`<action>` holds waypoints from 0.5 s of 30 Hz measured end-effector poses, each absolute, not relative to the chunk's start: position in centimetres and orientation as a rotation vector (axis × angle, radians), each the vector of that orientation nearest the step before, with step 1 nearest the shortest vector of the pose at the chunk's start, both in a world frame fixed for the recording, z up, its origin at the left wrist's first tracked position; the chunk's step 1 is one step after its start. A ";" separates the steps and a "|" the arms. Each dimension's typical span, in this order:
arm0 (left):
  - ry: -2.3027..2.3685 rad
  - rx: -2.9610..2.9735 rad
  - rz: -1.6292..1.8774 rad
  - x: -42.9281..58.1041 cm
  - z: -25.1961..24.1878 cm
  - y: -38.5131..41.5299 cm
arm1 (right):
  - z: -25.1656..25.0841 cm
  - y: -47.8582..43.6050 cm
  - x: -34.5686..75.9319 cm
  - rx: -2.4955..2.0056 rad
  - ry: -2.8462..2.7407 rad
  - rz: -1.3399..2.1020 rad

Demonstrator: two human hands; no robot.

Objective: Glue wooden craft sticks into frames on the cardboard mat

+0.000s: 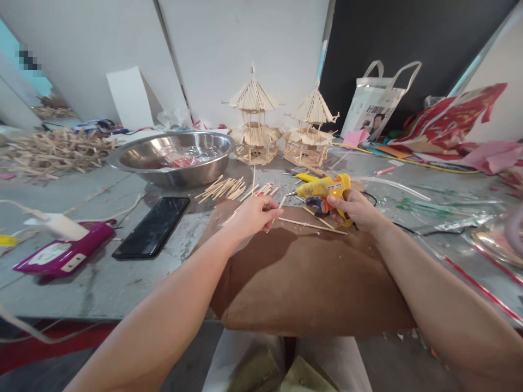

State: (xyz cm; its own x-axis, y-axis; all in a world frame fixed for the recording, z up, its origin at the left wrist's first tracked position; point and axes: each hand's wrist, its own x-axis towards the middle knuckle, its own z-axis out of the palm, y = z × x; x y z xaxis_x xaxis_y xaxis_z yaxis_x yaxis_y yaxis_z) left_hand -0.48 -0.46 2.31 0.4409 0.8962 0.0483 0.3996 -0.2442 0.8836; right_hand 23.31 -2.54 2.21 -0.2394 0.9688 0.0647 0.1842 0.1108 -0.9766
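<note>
My left hand point(257, 213) pinches a short thin wooden stick point(282, 202) whose tip points up. In my right hand point(353, 209) is a yellow hot glue gun point(322, 188), its metal nozzle aimed left, a little above and right of the stick's tip. Below both hands lies a brown sheet point(310, 283), with a longer wooden stick point(312, 225) across its upper part. More loose sticks lie beside my left hand, some with red marks. A tool with dark blue and orange handles, partly hidden, sits behind the glue gun.
Two small stick pagodas point(255, 122) stand at the back. A steel basin point(175, 158) holds plastic-wrapped items. Left are a black phone point(152, 227), a purple power strip point(67, 247) and a heap of wooden pieces point(53, 152). A white bag point(370, 106) and red packaging point(449, 122) occupy the right.
</note>
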 end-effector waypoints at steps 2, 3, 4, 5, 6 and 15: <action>1.109 1.837 0.723 -0.5 2.4 -0.5 | 2.2 -2.5 23.3 -1.160 -1.571 1.214; 1.113 1.839 0.721 -0.5 2.4 -0.5 | 2.1 -2.5 23.4 -1.156 -1.575 1.216; 1.116 1.843 0.720 -0.5 2.4 -0.5 | 2.1 -2.5 23.4 -1.152 -1.581 1.217; 1.117 1.847 0.717 -0.5 2.4 -0.5 | 2.1 -2.5 23.4 -1.148 -1.588 1.217; 1.116 1.853 0.715 -0.5 2.4 -0.6 | 2.1 -2.5 23.4 -1.145 -1.594 1.216; 1.103 1.887 0.722 -0.6 2.1 -0.3 | 2.4 -2.6 23.2 -1.145 -1.601 1.202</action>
State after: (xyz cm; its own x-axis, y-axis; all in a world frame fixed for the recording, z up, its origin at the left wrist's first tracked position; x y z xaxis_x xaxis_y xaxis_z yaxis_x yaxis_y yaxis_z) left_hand -0.63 -0.32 2.05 0.4528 0.8887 0.0722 0.4218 -0.2848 0.8608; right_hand 23.23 -2.61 2.35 -0.2589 0.9624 0.0820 0.1895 0.1339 -0.9727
